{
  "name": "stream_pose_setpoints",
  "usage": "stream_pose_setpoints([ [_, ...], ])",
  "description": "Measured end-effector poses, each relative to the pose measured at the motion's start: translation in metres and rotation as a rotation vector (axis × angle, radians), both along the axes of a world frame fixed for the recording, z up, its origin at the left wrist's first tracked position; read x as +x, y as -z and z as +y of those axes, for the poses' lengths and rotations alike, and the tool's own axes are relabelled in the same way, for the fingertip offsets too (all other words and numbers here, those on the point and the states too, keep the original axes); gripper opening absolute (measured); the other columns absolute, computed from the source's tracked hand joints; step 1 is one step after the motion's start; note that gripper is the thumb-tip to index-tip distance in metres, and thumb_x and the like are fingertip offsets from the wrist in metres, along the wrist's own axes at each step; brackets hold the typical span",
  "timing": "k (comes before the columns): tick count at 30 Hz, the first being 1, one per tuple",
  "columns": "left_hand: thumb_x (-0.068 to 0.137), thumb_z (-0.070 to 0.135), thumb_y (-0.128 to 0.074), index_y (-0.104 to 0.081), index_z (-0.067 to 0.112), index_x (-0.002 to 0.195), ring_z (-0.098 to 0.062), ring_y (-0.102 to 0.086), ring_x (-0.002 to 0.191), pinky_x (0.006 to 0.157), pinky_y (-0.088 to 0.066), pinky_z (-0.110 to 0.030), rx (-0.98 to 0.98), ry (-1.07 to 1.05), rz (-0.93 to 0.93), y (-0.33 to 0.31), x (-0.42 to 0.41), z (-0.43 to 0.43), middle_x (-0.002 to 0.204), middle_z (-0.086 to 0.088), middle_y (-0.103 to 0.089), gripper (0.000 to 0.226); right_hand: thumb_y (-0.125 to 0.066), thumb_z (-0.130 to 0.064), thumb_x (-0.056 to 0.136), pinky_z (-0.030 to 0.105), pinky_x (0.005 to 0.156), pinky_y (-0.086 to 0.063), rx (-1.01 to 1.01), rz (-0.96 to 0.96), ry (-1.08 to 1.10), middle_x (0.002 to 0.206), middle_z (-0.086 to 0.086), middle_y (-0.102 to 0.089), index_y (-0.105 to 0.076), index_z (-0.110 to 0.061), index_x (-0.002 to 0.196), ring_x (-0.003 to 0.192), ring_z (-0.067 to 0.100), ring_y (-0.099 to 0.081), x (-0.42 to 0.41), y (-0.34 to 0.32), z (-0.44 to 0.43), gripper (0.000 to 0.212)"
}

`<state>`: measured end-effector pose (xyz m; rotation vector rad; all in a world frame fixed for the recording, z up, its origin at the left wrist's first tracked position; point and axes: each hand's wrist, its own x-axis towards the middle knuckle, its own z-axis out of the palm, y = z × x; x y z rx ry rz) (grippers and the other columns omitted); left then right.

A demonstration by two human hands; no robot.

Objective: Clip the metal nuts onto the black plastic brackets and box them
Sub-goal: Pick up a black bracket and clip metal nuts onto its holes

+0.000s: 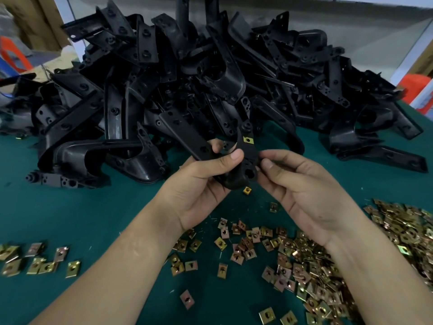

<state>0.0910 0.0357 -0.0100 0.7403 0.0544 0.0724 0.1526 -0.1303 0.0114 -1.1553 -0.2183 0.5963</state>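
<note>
Black bracket, one metal nut clipped on, is hovering above the desk middle; I'm gripping it in my left hand, my right hand pinching its right edge.

Both bare forearms are held forward and angled inward, the left hand wrapped, thumb on top and fingers curled, round the bracket, its near edge pinched by the right hand between thumb and forefinger.

glossy plastic brackets, brassy metal nuts
</note>
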Motion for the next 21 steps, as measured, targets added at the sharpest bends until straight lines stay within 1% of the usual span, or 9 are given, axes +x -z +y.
stream_pose_setpoints([
  [2,0.075,0.002,-0.076,-0.054,0.019,0.079,-0.027,-0.071,0.11,0.09,-0.059,-0.032,-0.004,0.003,-0.006,-0.0003,-0.0003,0.0003,0.121,-0.016,-0.07,0.028,-0.067,-0.007,0.075,0.022,0.074,-0.059,-0.016,-0.007,-0.009,0.097,0.012,-0.076,-0.071,-0.004,0.102,0.088,0.017,-0.075,-0.0007,-0.0018,-0.0015,0.028],
  [4,0.073,0.002,-0.077,-0.053,0.019,0.08,-0.029,-0.069,0.116,0.096,-0.057,-0.034,-0.006,0.007,-0.01,0.0001,-0.0003,0.0001,0.127,-0.018,-0.068,0.03,-0.068,-0.011,0.076,0.022,0.072,-0.059,-0.06,-0.024,-0.03,0.097,0.011,-0.077,-0.07,-0.006,0.104,0.087,0.017,-0.075,-0.0024,-0.0037,-0.0021,0.028],
  [6,0.073,0.002,-0.077,-0.052,0.019,0.08,-0.031,-0.065,0.122,0.101,-0.054,-0.037,-0.008,0.012,-0.013,0.0,-0.0001,-0.0005,0.136,-0.02,-0.063,0.032,-0.07,-0.013,0.075,0.021,0.069,-0.058,-0.072,-0.021,-0.04,0.095,0.01,-0.077,-0.072,-0.008,0.101,0.083,0.015,-0.074,-0.004,-0.0042,-0.0012,0.026],
  [8,0.072,0.001,-0.077,-0.051,0.02,0.08,-0.032,-0.063,0.125,0.102,-0.053,-0.037,-0.008,0.02,-0.02,0.0,-0.0003,-0.0011,0.139,-0.022,-0.06,0.033,-0.074,-0.015,0.073,0.02,0.066,-0.057,-0.059,0.0,-0.044,0.094,0.009,-0.076,-0.076,-0.011,0.095,0.08,0.014,-0.072,-0.0053,-0.0044,0.0001,0.022],
  [11,0.072,0.001,-0.077,-0.051,0.019,0.08,-0.029,-0.066,0.121,0.097,-0.057,-0.034,-0.003,0.022,-0.029,0.0002,-0.0006,-0.0012,0.137,-0.02,-0.063,0.033,-0.078,-0.018,0.068,0.021,0.066,-0.057,-0.028,0.011,-0.061,0.095,0.008,-0.077,-0.08,-0.016,0.089,0.081,0.013,-0.073,-0.0065,-0.0049,0.0001,0.021],
  [14,0.072,0.002,-0.077,-0.052,0.02,0.08,-0.028,-0.067,0.119,0.094,-0.058,-0.033,0.002,0.021,-0.032,0.001,-0.0004,-0.0008,0.13,-0.018,-0.067,0.032,-0.078,-0.02,0.068,0.021,0.067,-0.058,-0.009,0.003,-0.083,0.094,0.007,-0.077,-0.081,-0.019,0.085,0.081,0.013,-0.073,-0.007,-0.0058,0.0001,0.018],
  [17,0.072,0.002,-0.077,-0.052,0.02,0.079,-0.029,-0.067,0.119,0.094,-0.058,-0.034,-0.005,0.017,-0.039,0.0009,0.0001,-0.0002,0.13,-0.018,-0.067,0.031,-0.075,-0.017,0.072,0.022,0.067,-0.058,0.01,0.006,-0.081,0.093,0.008,-0.078,-0.081,-0.018,0.085,0.08,0.014,-0.074,-0.0065,-0.0064,0.0001,0.014],
  [21,0.072,0.003,-0.076,-0.052,0.019,0.079,-0.027,-0.071,0.11,0.087,-0.06,-0.032,-0.025,-0.01,-0.05,0.0009,0.0005,0.0034,0.118,-0.014,-0.071,0.03,-0.075,-0.016,0.076,0.022,0.07,-0.058,0.002,-0.026,-0.105,0.098,0.011,-0.077,-0.08,-0.015,0.09,0.084,0.016,-0.074,-0.0071,-0.0078,-0.001,0.015],
])
